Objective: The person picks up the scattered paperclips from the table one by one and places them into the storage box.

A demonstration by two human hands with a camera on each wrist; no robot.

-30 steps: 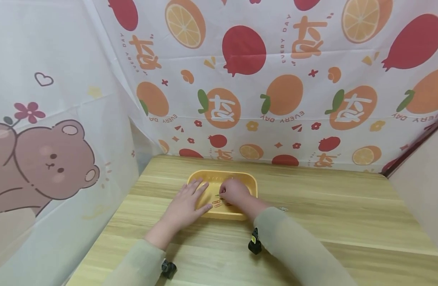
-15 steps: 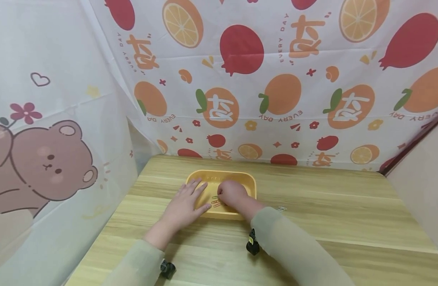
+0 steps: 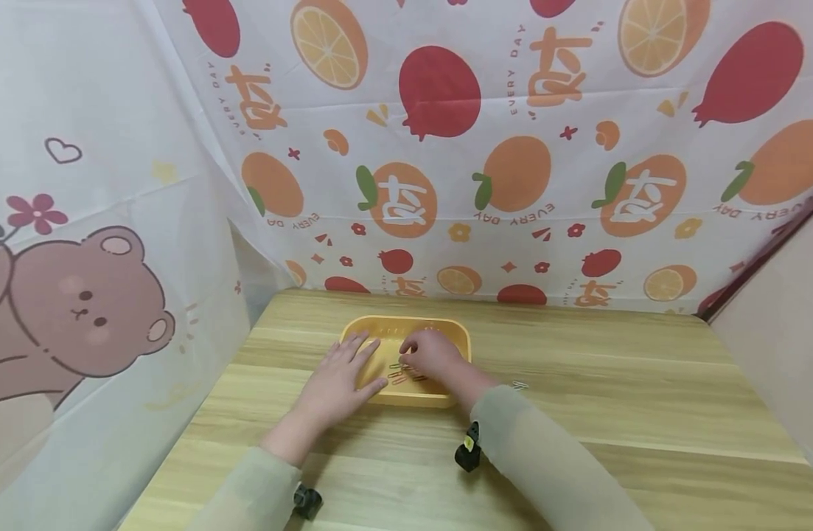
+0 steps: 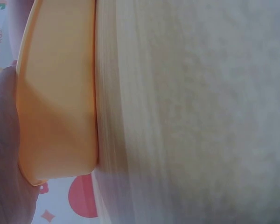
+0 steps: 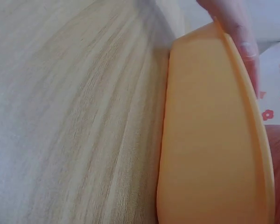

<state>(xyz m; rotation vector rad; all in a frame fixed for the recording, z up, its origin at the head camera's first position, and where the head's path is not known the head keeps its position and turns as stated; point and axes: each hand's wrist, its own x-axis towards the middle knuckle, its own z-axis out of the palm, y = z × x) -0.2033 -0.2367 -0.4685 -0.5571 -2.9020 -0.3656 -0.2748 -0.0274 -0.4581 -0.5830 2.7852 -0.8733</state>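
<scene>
Two hands are placed at a yellow tray (image 3: 454, 332) on a wooden table (image 3: 612, 398).

The left hand (image 3: 336, 376) is laid flat, fingers spread, on the tray's 9 o'clock rim. The right hand (image 3: 433, 354) is curled inside the tray over paper clips (image 3: 399, 376); whether one is pinched cannot be told. One stray clip (image 3: 520, 384) is seen at the tray's 3 o'clock.
</scene>
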